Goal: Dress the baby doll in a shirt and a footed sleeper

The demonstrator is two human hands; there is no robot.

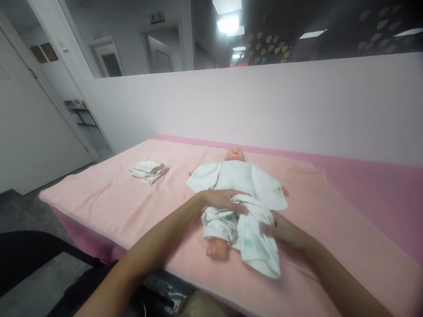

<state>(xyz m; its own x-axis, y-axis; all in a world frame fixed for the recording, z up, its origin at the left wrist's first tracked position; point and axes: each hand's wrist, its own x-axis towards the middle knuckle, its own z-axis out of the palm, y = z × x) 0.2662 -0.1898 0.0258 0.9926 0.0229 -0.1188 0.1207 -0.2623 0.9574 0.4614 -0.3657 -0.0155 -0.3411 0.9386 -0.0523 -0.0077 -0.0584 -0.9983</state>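
A baby doll (234,174) in a white top lies on its back, head away from me, arms spread. White printed baby trousers (257,235) are bunched around its legs. One foot (217,249) sticks out of the left-hand cuff; the other foot is hidden inside the longer right-hand trouser leg. My left hand (226,200) reaches across the doll's lower belly and grips the cloth near the waistband, its fingertips partly hidden. On the right side my right hand (280,229) pinches the trouser leg, thumb on top and the fingers behind the fabric.
The pink blanket (109,198) covers a table set against a white wall (264,105) with a window above. A folded white cloth (148,171) lies left of the doll. By the table's front left is a black chair (46,246); a door stands at far left.
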